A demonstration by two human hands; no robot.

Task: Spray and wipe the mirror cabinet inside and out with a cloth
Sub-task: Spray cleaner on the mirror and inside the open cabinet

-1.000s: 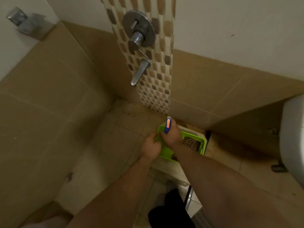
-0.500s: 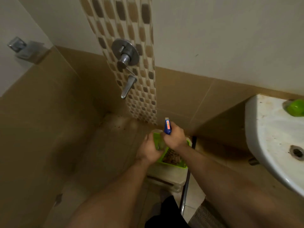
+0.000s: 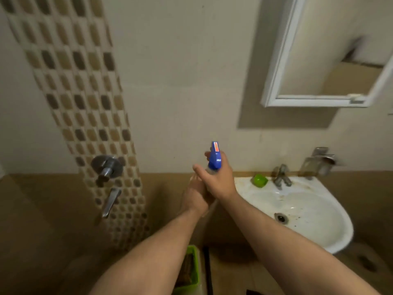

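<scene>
Here, the wall point(image 3: 180, 81): pale above, tan tile below, running behind and to both sides of the washbasin point(image 3: 319, 226).
Mosaic strip point(image 3: 85, 103): a band of brown and beige tiles well to the left of the washbasin, running from the top of the view down toward the floor.
Mirror cabinet point(image 3: 325, 52): white-framed, fixed to the wall above the washbasin; its front reflects pale and tan wall, and the picture is blurred there.
Washbasin: white, rounded and stained, at the right of the view.
Shower mixer point(image 3: 107, 167): a round chrome plate and knob with a spout below it, set in the mosaic strip, well left of the washbasin.
Green basket point(image 3: 191, 248): on the floor, below and left of the washbasin, between the two forearms; it holds something brown.
Right hand point(image 3: 219, 182): raised just left of the washbasin's rim, fingers point(image 3: 208, 154) curled round the neck of the spray bottle point(image 3: 214, 158), thumb sticking out to the left.
Left hand point(image 3: 194, 198): just below the right hand and touching it, back toward the camera; how its fingers lie cannot be told.
Spray bottle: upright, blue head on top with an orange label, left of the washbasin and well below the mirror cabinet.
Metal holder point(image 3: 319, 161): on the wall above the washbasin's back edge.
Tap point(image 3: 280, 175): chrome, at the washbasin's back rim.
Green soap dish point(image 3: 259, 180): on the washbasin's rim, just left of the tap.
Drain point(image 3: 281, 218): dark, in the bowl of the washbasin.
</scene>
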